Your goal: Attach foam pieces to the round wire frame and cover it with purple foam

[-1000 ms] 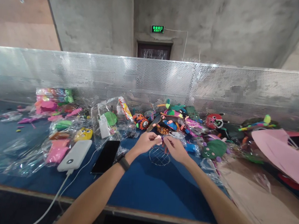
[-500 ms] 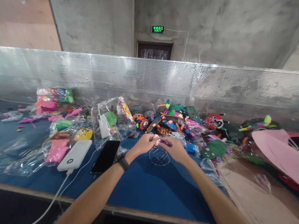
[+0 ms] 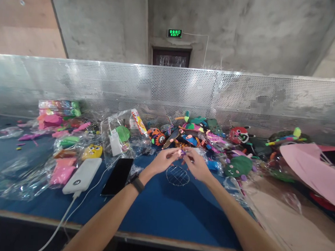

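Note:
Both hands meet above the blue table [image 3: 161, 206], fingertips pinched together on a small pink and purple clay piece [image 3: 182, 153]. My left hand [image 3: 164, 161] wears a dark wristband and closes on the piece from the left. My right hand [image 3: 197, 165] pinches it from the right. Just below the hands a round wire mesh [image 3: 177, 175] lies on the blue surface. Behind them sits a heap of colourful clay figures [image 3: 196, 131].
A black phone [image 3: 118, 176] and a white power bank [image 3: 82, 175] with its cable lie left of my left arm. Clear bags of clay packs [image 3: 67, 148] crowd the left. Pink paper [image 3: 311, 171] and brown card [image 3: 293, 224] cover the right. A perforated metal screen [image 3: 170, 91] backs the table.
The fingers have shifted slightly on the small piece. The hands stay together over the wire mesh.

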Motion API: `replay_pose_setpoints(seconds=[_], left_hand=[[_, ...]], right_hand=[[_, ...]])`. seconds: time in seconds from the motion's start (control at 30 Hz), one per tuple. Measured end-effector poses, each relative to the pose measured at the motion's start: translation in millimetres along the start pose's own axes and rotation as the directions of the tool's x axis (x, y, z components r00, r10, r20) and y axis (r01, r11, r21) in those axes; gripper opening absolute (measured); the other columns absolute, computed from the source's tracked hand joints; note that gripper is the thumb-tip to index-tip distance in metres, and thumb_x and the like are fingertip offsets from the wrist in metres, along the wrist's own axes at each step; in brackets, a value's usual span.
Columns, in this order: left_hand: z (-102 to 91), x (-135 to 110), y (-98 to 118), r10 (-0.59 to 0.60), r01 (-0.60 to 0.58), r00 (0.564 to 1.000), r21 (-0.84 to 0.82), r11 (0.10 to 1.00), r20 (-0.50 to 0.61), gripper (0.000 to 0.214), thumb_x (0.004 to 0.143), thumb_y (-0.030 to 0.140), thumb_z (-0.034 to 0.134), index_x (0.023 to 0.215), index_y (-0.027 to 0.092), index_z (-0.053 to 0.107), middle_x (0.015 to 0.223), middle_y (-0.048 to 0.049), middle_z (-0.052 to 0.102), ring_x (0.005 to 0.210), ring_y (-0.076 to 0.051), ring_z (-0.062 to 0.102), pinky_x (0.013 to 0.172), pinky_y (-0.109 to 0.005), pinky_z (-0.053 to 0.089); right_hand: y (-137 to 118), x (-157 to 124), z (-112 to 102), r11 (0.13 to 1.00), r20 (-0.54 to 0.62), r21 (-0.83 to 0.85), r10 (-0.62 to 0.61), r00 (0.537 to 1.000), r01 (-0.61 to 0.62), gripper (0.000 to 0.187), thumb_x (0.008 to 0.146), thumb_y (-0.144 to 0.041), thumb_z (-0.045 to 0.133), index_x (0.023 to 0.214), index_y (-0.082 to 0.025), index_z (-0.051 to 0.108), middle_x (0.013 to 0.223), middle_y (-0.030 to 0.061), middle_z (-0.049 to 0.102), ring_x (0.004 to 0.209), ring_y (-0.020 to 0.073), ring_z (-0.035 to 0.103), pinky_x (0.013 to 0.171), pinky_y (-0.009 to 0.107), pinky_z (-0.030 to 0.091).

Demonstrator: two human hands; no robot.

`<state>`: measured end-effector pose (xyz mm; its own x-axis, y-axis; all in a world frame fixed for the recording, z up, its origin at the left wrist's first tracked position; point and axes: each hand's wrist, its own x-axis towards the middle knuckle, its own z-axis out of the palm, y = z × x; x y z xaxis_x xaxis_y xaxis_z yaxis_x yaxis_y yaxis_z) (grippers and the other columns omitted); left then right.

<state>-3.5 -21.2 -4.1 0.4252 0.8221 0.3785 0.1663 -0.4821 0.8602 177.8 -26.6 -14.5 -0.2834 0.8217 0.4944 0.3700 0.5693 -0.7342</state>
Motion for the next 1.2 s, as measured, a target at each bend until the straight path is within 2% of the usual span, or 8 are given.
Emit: replay_pose_setpoints(seconds=[0.2, 0.6, 0.73, 0.87, 0.93, 1.0, 1.1, 1.2], left_hand=[[3.1, 0, -5, 0.174, -0.134, 0.966, 0.204, 0.970, -0.192, 0.026, 0.078, 0.034, 0.063, 0.099, 0.018, 0.065, 0.097, -0.0063, 0.068, 0.087, -0.018, 0.062, 0.080, -0.028, 0.047], [5.7, -3, 7, 0.123, -0.078, 0.982, 0.286, 0.955, -0.145, 0.018, 0.076, 0.033, 0.063, 0.074, 0.015, 0.064, 0.074, -0.0045, 0.069, 0.069, -0.017, 0.063, 0.064, -0.025, 0.046], [2.8, -7, 12, 0.143, -0.122, 0.988, 0.273, 0.954, -0.061, 0.022, 0.082, 0.036, 0.056, 0.087, 0.017, 0.066, 0.085, -0.0062, 0.070, 0.079, -0.019, 0.065, 0.071, -0.026, 0.047], [-6.0, -12, 24, 0.075, -0.073, 0.997, 0.221, 0.972, 0.000, 0.050, 0.085, 0.040, 0.052, 0.132, 0.023, 0.045, 0.108, -0.0092, 0.067, 0.091, -0.021, 0.065, 0.077, -0.028, 0.046], [-19.1, -15, 34, 0.025, -0.020, 1.000, 0.251, 0.968, -0.013, 0.059, 0.083, 0.036, 0.055, 0.137, 0.023, 0.038, 0.105, -0.0104, 0.068, 0.086, -0.022, 0.065, 0.076, -0.028, 0.045], [-42.5, -22, 45, -0.041, 0.074, 0.995, 0.383, 0.921, -0.095, 0.049, 0.079, 0.029, 0.058, 0.127, 0.022, 0.052, 0.095, -0.0101, 0.070, 0.081, -0.023, 0.065, 0.075, -0.028, 0.044], [-99.2, -43, 59, -0.170, 0.290, 0.955, 0.649, 0.703, -0.242, 0.026, 0.073, 0.014, 0.057, 0.094, 0.021, 0.069, 0.103, -0.0086, 0.069, 0.090, -0.024, 0.063, 0.078, -0.028, 0.043], [-170.8, -78, 63, -0.267, 0.547, 0.837, 0.717, 0.433, -0.477, 0.030, 0.069, 0.005, 0.052, 0.090, 0.019, 0.068, 0.094, -0.0048, 0.070, 0.082, -0.020, 0.062, 0.074, -0.026, 0.043]], right_hand=[[-1, -1, 7, 0.998, 0.008, 0.012, 0.063, 0.998, -0.064, 0.044, 0.082, -0.046, 0.056, 0.117, -0.019, 0.053, 0.097, 0.0081, 0.067, 0.077, 0.0183, 0.064, 0.061, 0.028, 0.051], [0, 1, -2, 0.998, 0.092, -0.065, -0.006, 0.996, 0.012, 0.035, 0.090, -0.048, 0.041, 0.076, -0.019, 0.055, 0.063, 0.0010, 0.061, 0.053, 0.0132, 0.058, 0.052, 0.024, 0.047], [8, 3, -2, 0.999, 0.083, -0.044, 0.019, 0.996, -0.015, 0.034, 0.090, -0.048, 0.040, 0.085, -0.019, 0.056, 0.070, 0.0027, 0.062, 0.059, 0.0145, 0.059, 0.051, 0.024, 0.048], [10, 3, -3, 0.996, 0.051, 0.006, 0.083, 0.995, -0.083, 0.036, 0.087, -0.051, 0.043, 0.099, -0.019, 0.054, 0.083, 0.0046, 0.063, 0.069, 0.0170, 0.061, 0.047, 0.024, 0.047], [8, 3, -4, 0.994, 0.017, -0.067, 0.083, 0.996, -0.082, 0.036, 0.085, -0.052, 0.046, 0.096, -0.019, 0.055, 0.080, 0.0040, 0.063, 0.068, 0.0172, 0.060, 0.049, 0.025, 0.047], [6, 2, -6, 0.983, -0.034, -0.177, 0.048, 0.998, -0.054, 0.034, 0.083, -0.051, 0.049, 0.089, -0.018, 0.057, 0.076, 0.0033, 0.063, 0.067, 0.0173, 0.058, 0.056, 0.027, 0.046], [2, 1, -8, 0.960, -0.022, -0.278, 0.021, 1.000, -0.027, 0.031, 0.082, -0.049, 0.050, 0.081, -0.019, 0.057, 0.074, 0.0030, 0.064, 0.065, 0.0171, 0.057, 0.061, 0.028, 0.043], [-2, 0, -8, 0.948, 0.070, -0.319, 0.040, 0.997, -0.015, 0.026, 0.082, -0.045, 0.051, 0.076, -0.020, 0.056, 0.074, 0.0023, 0.065, 0.063, 0.0165, 0.056, 0.058, 0.027, 0.040]])
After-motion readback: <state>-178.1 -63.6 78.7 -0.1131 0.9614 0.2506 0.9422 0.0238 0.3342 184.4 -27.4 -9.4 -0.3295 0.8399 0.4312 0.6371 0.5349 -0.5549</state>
